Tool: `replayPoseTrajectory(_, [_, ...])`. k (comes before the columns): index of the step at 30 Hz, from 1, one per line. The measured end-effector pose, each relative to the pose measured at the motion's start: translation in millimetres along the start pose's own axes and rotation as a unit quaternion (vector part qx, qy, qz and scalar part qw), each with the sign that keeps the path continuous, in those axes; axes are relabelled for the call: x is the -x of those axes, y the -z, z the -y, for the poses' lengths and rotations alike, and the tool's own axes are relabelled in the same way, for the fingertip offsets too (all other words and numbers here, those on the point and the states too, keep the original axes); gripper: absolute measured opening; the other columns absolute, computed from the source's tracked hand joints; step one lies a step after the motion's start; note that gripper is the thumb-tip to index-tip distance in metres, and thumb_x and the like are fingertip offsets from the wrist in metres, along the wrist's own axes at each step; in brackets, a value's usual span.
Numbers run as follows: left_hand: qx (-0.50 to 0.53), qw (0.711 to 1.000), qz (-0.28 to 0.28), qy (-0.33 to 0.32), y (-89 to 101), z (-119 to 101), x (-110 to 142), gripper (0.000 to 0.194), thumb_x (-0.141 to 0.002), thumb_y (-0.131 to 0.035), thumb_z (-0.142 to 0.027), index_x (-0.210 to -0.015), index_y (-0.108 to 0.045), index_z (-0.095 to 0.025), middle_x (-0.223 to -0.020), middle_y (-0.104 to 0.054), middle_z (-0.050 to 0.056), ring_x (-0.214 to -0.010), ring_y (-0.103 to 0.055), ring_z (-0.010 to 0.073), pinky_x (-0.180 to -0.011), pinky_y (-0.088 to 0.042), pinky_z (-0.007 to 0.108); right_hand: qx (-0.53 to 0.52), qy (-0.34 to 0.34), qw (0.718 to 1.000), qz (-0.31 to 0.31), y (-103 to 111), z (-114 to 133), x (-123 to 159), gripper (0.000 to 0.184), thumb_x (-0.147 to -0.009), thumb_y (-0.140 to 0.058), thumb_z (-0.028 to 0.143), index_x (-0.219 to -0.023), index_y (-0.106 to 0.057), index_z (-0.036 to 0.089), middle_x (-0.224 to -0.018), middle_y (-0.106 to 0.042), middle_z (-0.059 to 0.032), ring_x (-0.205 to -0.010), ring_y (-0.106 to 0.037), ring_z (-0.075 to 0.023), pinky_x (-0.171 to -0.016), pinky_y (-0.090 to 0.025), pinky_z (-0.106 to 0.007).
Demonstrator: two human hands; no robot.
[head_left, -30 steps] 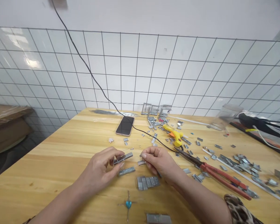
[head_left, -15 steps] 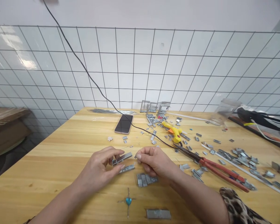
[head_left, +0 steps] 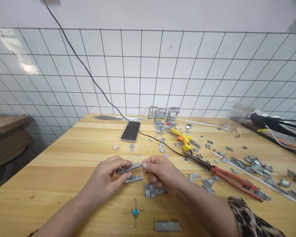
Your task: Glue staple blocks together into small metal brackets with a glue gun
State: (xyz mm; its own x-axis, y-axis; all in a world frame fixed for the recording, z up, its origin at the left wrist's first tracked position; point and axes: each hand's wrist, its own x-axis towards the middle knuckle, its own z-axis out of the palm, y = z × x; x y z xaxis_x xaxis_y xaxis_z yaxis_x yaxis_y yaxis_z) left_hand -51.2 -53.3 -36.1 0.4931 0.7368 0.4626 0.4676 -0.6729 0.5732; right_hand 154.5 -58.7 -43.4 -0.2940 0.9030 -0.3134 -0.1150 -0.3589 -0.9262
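My left hand [head_left: 106, 179] pinches a short grey metal strip [head_left: 129, 168] just above the wooden table [head_left: 64, 164]. My right hand [head_left: 160, 171] has its fingers closed, and its fingertips meet the strip's right end; a small piece may be in them but I cannot make it out. A second grey strip [head_left: 134, 179] lies on the table right under the hands. A block of joined grey pieces [head_left: 151, 190] lies under my right palm.
Red-handled pliers [head_left: 227, 177] lie to the right, with a yellow glue gun [head_left: 184, 140] and its black cable behind them. A phone [head_left: 131, 131] lies face up further back. Many loose metal bits [head_left: 251, 163] litter the right side. A blue-centred cross [head_left: 135, 214] and another grey block [head_left: 167, 226] lie near me.
My right hand has moved left until its fingertips touch the end of the strip held in my left hand. The view has shifted slightly.
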Motion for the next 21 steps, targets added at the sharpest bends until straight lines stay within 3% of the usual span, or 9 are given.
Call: replayPoseTrajectory(21, [0.009,1.0,-0.017,0.0,-0.9,-1.7,-0.1,0.016,-0.083,-0.058,-0.017,-0.092,-0.071,-0.018,-0.07,-0.065,0.002,-0.058,-0.057,0.0118,-0.052,-0.041,0.02,-0.075,-0.028,0.996,0.031,-3.3,7.4,3.1,0.034,-0.057,-0.079,0.04,-0.058,-0.055,0.016,-0.034,-0.04,0.0119,-0.03,-0.024,-0.0005,-0.034,-0.014,-0.018])
